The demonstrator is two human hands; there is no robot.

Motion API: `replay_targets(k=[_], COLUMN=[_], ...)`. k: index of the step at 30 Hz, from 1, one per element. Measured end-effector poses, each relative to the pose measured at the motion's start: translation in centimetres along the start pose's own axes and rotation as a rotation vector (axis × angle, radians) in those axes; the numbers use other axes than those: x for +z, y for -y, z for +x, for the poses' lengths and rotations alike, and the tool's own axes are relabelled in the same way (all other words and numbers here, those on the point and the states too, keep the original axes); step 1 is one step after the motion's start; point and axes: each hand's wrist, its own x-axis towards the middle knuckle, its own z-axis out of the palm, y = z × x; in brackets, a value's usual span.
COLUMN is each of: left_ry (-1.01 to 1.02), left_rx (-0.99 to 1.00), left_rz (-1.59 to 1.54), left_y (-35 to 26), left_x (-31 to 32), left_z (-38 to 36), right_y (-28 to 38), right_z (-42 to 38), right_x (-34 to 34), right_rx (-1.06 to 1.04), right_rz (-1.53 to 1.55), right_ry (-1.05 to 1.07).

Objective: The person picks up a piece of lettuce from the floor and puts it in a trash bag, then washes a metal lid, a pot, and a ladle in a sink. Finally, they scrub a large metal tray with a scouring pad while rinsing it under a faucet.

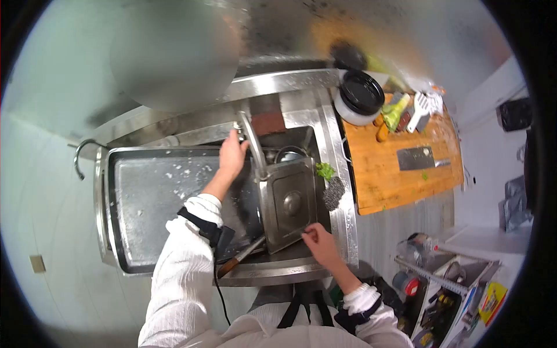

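Observation:
My left hand (232, 155) is at the faucet handle (237, 125), its fingertips on it and partly hidden by the hand itself. Beside it, the curved faucet spout (250, 139) reaches over the sink. A rectangular steel pan lid (290, 200) with a raised round centre leans in the sink basin, under the spout's end. With its fingers pinched, my right hand (322, 246) grips the lid's lower right corner. A large dark baking tray (156, 211), wet with white foam patches, lies left of the lid, under my left forearm.
A wooden-handled tool (235, 264) rests at the sink's front. A steel scrubber (333, 193) and green leaves (325, 170) sit on the right rim. Further right, a cutting board (377, 188) bears a cleaver (416, 158), a white slotted turner (419, 110) and black-lidded containers (361, 95).

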Motion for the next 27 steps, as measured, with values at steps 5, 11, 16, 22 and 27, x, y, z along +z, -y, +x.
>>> replay_targets(k=[5,11,16,22,27], left_ry=[-0.110,-0.109,-0.126,-0.034,-0.049], left_rx=[0.098,0.243,-0.226,-0.348,-0.414], left_rz=[-0.038,-0.001,-0.749,-0.883,-0.770], left_y=[3.2,4.6,5.2,7.6,9.6], left_x=[2.7,2.9,2.9,2.7,3.6], left_z=[2.6,2.1,0.6,0.7,0.1], right_y=[-0.9,0.9,1.0,1.6,2.6], right_z=[4.5,9.9,12.3,13.2,12.3], right_x=[6.0,11.8,12.6,13.0,11.8], right_rx=[-0.265,-0.176,-0.009,0.076,0.098], right_rz=[-0.349,-0.671,-0.684,-0.727,-0.686], right_ry=[0.023,-0.037,-0.090,-0.004,-0.022])
